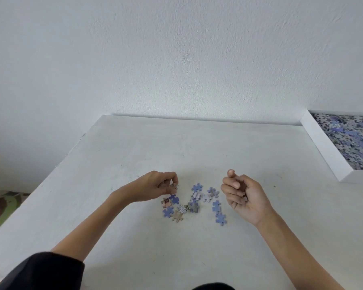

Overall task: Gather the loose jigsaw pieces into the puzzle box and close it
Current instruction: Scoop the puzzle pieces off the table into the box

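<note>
**Scatter mid-table, box at far right**

Left grip [155, 186]: low over the left edge of the scatter, back of hand up. Thumb and fingertips pinched on a small grey-white patterned cardboard jigsaw piece [174, 186], held directly above a blue one. Remaining fingers curled under.

Right grip [242, 198]: just right of the scatter, palm turned up, fingers curled in toward the palm. Small dark bit [244, 198] lodged in the hollow under the fingers; too small to say what it is.

Loose jigsaw pieces [194, 206], blue, grey and tan cardboard: between the two grips on the pale, scuffed white table [134, 153], around the middle of it. Several blue ones flat and apart; two blue in a line at the near right; a few grey and patterned ones overlapping at the centre; one tan piece at the near left.

White rectangular puzzle box [323, 147]: far right corner of the table, well apart from the scatter, open at the top, cut off by the frame edge. Inside, heaped blue and grey pieces up near the rim.

Surroundings: white textured wall [176, 59] behind the far edge. Dark sleeve [44, 271] on the left arm, near left. Green and brown patterned mat [0, 204] on the floor at far left.
</note>
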Motion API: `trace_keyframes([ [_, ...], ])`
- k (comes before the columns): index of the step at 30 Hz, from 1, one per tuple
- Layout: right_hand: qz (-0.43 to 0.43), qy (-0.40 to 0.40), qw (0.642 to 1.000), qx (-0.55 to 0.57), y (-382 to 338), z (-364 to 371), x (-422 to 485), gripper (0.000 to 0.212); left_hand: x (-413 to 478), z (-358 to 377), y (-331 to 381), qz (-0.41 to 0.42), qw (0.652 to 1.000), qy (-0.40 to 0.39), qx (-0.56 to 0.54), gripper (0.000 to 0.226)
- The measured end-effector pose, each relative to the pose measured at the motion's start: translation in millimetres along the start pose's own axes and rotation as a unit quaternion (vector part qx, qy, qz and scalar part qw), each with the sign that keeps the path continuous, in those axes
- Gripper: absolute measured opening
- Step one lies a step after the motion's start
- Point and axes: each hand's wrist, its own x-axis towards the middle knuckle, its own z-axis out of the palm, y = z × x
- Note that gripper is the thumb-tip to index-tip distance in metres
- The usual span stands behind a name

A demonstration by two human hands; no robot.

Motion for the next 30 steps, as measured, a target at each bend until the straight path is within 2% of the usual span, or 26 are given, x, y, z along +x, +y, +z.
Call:
trace_keyframes([
  [2,-0.017,0.06,0.985,-0.159,0,6,-4,0.009,-1,1,2,-0.015,0.995,0.012,-0.093,0.014],
  [3,-0.034,0.087,0.955,-0.283,2,8,-6,0.009,-2,1,4,-0.032,0.983,0.014,-0.181,0.016],
  [5,-0.091,0.089,0.85,-0.511,10,13,-9,0.012,-2,1,7,-0.049,0.935,0.013,-0.35,0.013],
  [6,-0.12,0.068,0.802,-0.581,16,16,-10,0.009,-1,1,8,-0.05,0.904,0.013,-0.425,0.012],
  [9,-0.162,0.015,0.711,-0.685,31,18,-10,0.023,2,0,8,-0.05,0.788,0.004,-0.613,0.015],
  [11,-0.173,0.025,0.638,-0.75,37,17,-8,0.033,2,-2,4,-0.037,0.711,-0.005,-0.703,0.008],
  [12,-0.181,0.034,0.607,-0.773,40,19,-8,0.035,1,-3,3,-0.03,0.685,-0.007,-0.728,0.01],
  [13,-0.19,0.041,0.59,-0.784,42,20,-7,0.034,0,-4,2,-0.03,0.675,-0.006,-0.737,0.011],
  [14,-0.198,0.044,0.586,-0.785,44,21,-7,0.032,-1,-5,2,-0.04,0.683,-0.002,-0.729,0.015],
  [15,-0.205,0.047,0.588,-0.781,45,20,-6,0.03,-2,-7,2,-0.057,0.71,0.004,-0.702,0.023],
  [18,-0.223,0.051,0.596,-0.77,44,18,-4,0.024,-8,-9,8,-0.098,0.854,0.021,-0.511,0.044],
  [20,-0.239,0.046,0.619,-0.747,42,16,-3,0.023,-12,-8,10,-0.085,0.931,0.028,-0.353,0.039],
  [22,-0.253,0.042,0.637,-0.727,40,14,-2,0.023,-15,-6,8,-0.058,0.975,0.043,-0.209,0.03],
  [25,-0.262,0.038,0.639,-0.722,38,13,0,0.023,-16,-7,1,-0.015,0.996,0.051,-0.068,0.023],
  [28,-0.261,0.044,0.647,-0.715,37,12,2,0.024,-16,-5,-6,0.028,0.999,0.043,-0.019,0.032],
  [30,-0.252,0.046,0.658,-0.708,35,12,3,0.024,-15,-1,-7,0.031,0.998,0.05,-0.008,0.031],
])
